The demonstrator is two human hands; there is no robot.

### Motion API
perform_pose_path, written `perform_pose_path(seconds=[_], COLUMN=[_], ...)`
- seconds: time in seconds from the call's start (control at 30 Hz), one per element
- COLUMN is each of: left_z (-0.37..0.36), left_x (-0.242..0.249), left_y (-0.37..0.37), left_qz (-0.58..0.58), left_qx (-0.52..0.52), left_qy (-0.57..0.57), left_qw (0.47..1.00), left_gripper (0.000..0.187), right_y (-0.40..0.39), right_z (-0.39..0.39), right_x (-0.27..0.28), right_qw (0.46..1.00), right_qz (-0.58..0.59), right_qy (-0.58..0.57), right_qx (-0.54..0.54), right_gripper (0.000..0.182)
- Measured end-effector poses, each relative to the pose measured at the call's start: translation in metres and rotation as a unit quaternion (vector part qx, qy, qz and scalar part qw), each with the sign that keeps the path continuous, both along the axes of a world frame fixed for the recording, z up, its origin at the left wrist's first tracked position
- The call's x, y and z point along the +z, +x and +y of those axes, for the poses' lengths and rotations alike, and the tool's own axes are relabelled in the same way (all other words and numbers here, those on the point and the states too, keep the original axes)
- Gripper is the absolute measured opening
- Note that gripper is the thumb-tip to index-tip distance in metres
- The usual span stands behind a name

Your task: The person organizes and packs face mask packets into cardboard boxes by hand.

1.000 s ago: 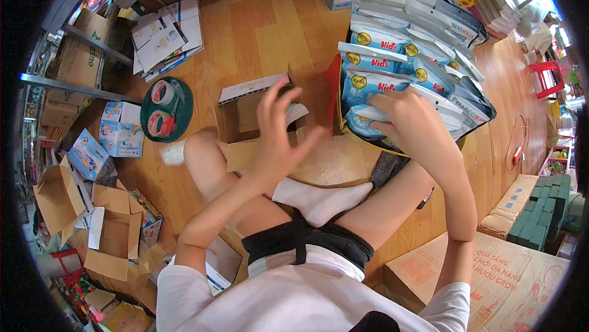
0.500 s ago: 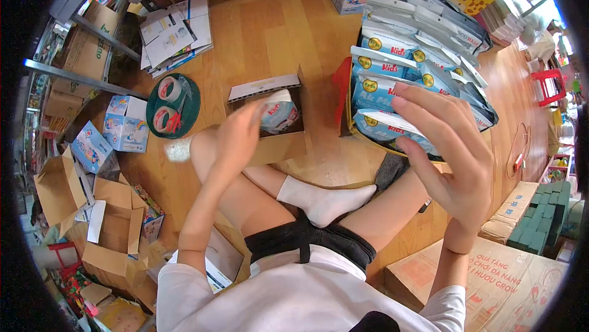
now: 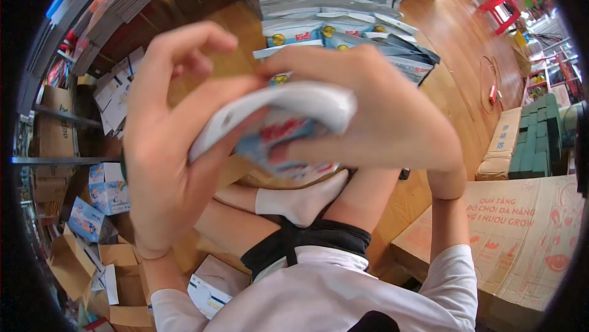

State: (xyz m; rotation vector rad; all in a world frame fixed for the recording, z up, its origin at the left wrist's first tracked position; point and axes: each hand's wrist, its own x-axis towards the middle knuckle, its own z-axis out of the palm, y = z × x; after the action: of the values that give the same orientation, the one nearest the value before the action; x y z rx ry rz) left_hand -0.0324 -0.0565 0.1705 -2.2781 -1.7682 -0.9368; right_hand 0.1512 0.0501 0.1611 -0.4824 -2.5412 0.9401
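Close to the camera, both hands grip a blue-and-white pouch [image 3: 307, 94] with red "Kids" lettering, its white top edge bowed into a curve. My left hand [image 3: 175, 129] pinches the pouch's left end, with one finger bent up off it. On the other end, my right hand [image 3: 380, 111] has its thumb below the white edge and its fingers over the top. The pouch and fingertips are blurred by motion. Behind the hands stand rows of similar pouches [image 3: 353, 20], the front ones partly hidden. The hands also cover most of the floor ahead of my crossed legs.
Blue-and-white boxes [image 3: 110, 189] and open cardboard cartons [image 3: 126, 274] are at left, beside a metal shelf rail [image 3: 61, 161]. A large printed carton [image 3: 491, 234] lies at right, below green blocks [image 3: 534, 138]. A red stool [image 3: 500, 14] stands far back.
The hands, apart before, have come together at the centre. A Kids pouch is now held up between them. The camera view has shifted, so the pouch rows appear further left and higher.
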Motion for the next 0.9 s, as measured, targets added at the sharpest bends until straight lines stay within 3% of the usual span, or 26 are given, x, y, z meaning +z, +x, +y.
perform_pose_path(seconds=[0.1, 0.13, 0.17, 0.2, 0.23, 0.3, 0.43, 0.53, 0.77, 0.9], left_z=[0.026, 0.031, 0.033, 0.034, 0.042, 0.055, 0.072, 0.092, 0.111, 0.111], left_x=[-0.008, -0.013, -0.019, -0.026, -0.032, -0.045, -0.087, -0.122, -0.129, -0.129], left_y=[0.02, 0.025, 0.028, 0.03, 0.031, 0.041, 0.073, 0.076, 0.064, 0.063], left_qz=[-0.007, -0.043, -0.077, -0.118, -0.066, -0.01, 0.058, 0.172, 0.182, 0.179], left_qx=[0.003, -0.01, -0.023, -0.041, -0.072, -0.119, -0.131, -0.124, -0.149, -0.149], left_qy=[0.119, 0.15, 0.179, 0.154, 0.135, 0.068, -0.036, 0.022, 0.006, 0.005], left_qw=[0.993, 0.988, 0.981, 0.98, 0.986, 0.991, 0.989, 0.977, 0.972, 0.973], left_gripper=[0.035, 0.038, 0.042, 0.05, 0.051, 0.054, 0.066, 0.073, 0.077, 0.072], right_y=[0.052, 0.074, 0.091, 0.113, 0.135, 0.201, 0.21, 0.212, 0.195, 0.184], right_z=[0.017, 0.024, 0.022, 0.022, 0.021, 0.039, 0.048, 0.064, 0.083, 0.088], right_x=[0.011, 0.009, 0.026, 0.032, 0.038, 0.019, -0.006, -0.04, -0.087, -0.09], right_qw=[0.996, 0.992, 0.977, 0.954, 0.922, 0.904, 0.935, 0.947, 0.956, 0.978], right_qz=[0.015, 0.073, 0.016, -0.006, -0.023, 0.01, 0.112, 0.107, 0.093, 0.066], right_qy=[-0.032, 0.024, -0.079, -0.114, -0.152, -0.1, -0.012, -0.101, -0.156, -0.088], right_qx=[-0.085, -0.095, -0.197, -0.277, -0.354, -0.415, -0.336, -0.285, -0.23, -0.179], right_gripper=[0.048, 0.048, 0.049, 0.051, 0.052, 0.055, 0.046, 0.053, 0.046, 0.039])
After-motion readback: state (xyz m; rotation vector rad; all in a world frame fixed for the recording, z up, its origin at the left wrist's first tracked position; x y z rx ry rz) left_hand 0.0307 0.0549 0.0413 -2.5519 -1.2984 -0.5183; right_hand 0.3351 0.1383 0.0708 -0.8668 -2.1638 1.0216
